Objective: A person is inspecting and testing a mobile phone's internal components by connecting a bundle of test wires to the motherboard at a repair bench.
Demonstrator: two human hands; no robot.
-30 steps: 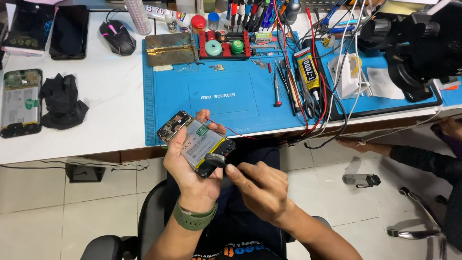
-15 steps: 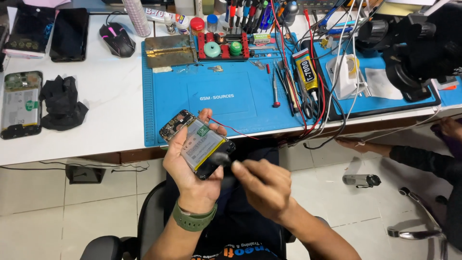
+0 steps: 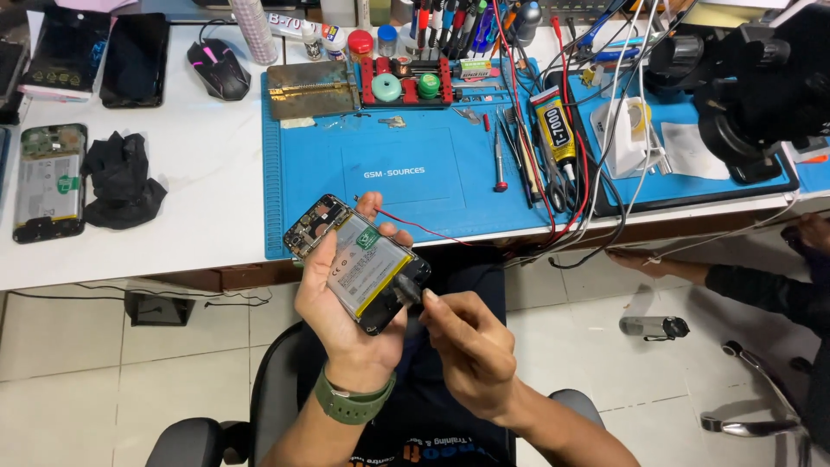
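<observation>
The left hand [image 3: 346, 303] is wrapped around an opened phone [image 3: 359, 262] with its back off, holding it up in front of the person, just below the edge of the white table [image 3: 199, 173]. You can see the phone's battery [image 3: 363, 264] sitting inside the frame. A thin red wire [image 3: 415, 227] runs from the top of the phone toward the table. The right hand [image 3: 467, 346] is pinched shut on a small dark tool [image 3: 409, 292], and the tip touches the bottom corner of the phone. On the table lies a blue work mat [image 3: 415, 173]. At its back edge sits a red parts tray [image 3: 406, 86] with a teal round piece and a green round piece in it — next to a flat brassy plate [image 3: 311, 88]. A tube of glue [image 3: 555, 125] lies on the mat's right side. A black mouse [image 3: 218, 69], a black cloth [image 3: 123, 180] and another open phone [image 3: 50, 182] lie to the left. Since half a second ago, the right hand has moved a little lower and nearer the phone's corner — the left hand has kept its grip.
</observation>
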